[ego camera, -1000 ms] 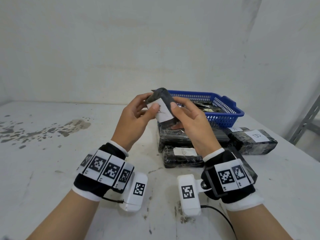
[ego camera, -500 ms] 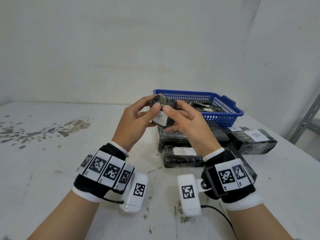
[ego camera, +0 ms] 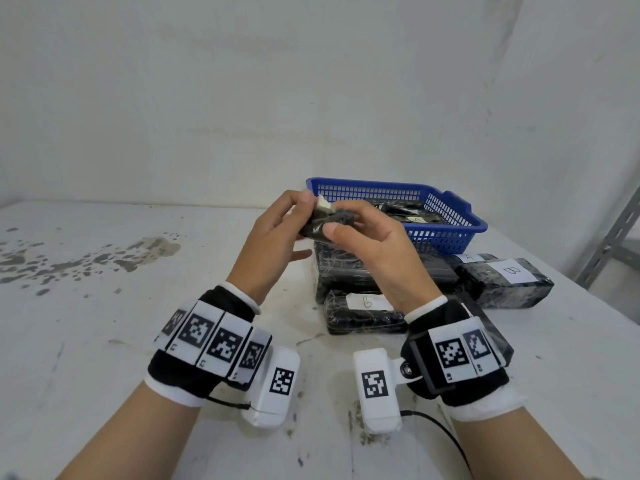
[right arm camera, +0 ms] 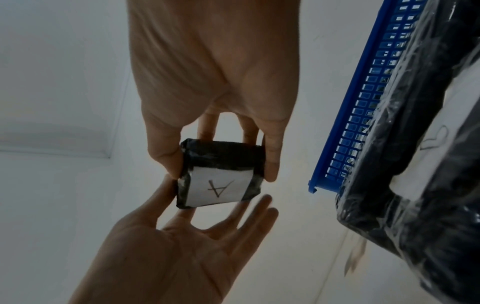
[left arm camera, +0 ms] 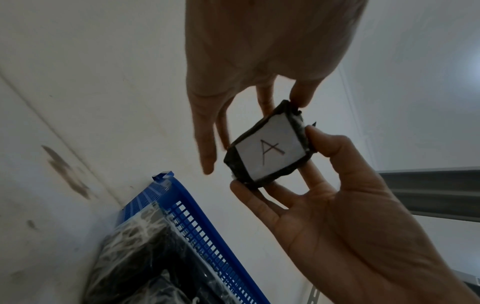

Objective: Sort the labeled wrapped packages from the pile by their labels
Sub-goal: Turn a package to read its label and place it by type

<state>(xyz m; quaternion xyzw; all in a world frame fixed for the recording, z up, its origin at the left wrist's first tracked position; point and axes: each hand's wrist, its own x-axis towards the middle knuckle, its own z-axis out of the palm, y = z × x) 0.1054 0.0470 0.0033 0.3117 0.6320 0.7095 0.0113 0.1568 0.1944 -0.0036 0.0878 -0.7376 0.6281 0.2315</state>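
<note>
Half a second ago the small package's white label faced up toward the head camera. Now the package has been rolled over, so that view shows mostly black wrap with a white edge at the top. The label, a handwritten "A" (left arm camera: 270, 151), now faces down toward both wrist cameras. That suggests the reading step is done and the package is ready to go with the A group.

The worktop (ego camera: 104, 341) carries everything. The blue basket (ego camera: 450, 233) sits right of centre in the head view, behind the hands. It holds several dark film-wrapped packages, and one shows a white label too small to read.

In front of the basket, loose on the worktop, lie the bigger wrapped packages:
- The package marked B (ego camera: 509, 285) lies at the right, with one marked A just behind it.
- A broad dark one (ego camera: 346, 271) lies directly under the hands.
- A flatter one (ego camera: 363, 317) lies nearest the camera. Its mark may be a "b", though I cannot tell for sure.

The small package (ego camera: 325, 221) is held in the air above these, mid-frame.

- **Right hand:** the right hand (ego camera: 374, 244) pinches the small package by its sides, between thumb and fingers.
- **Left hand:** the left hand (ego camera: 273, 237) is spread with its fingers fairly straight. Only the thumb tip and a fingertip touch the package's end, so the right hand seems to carry the weight.
</note>
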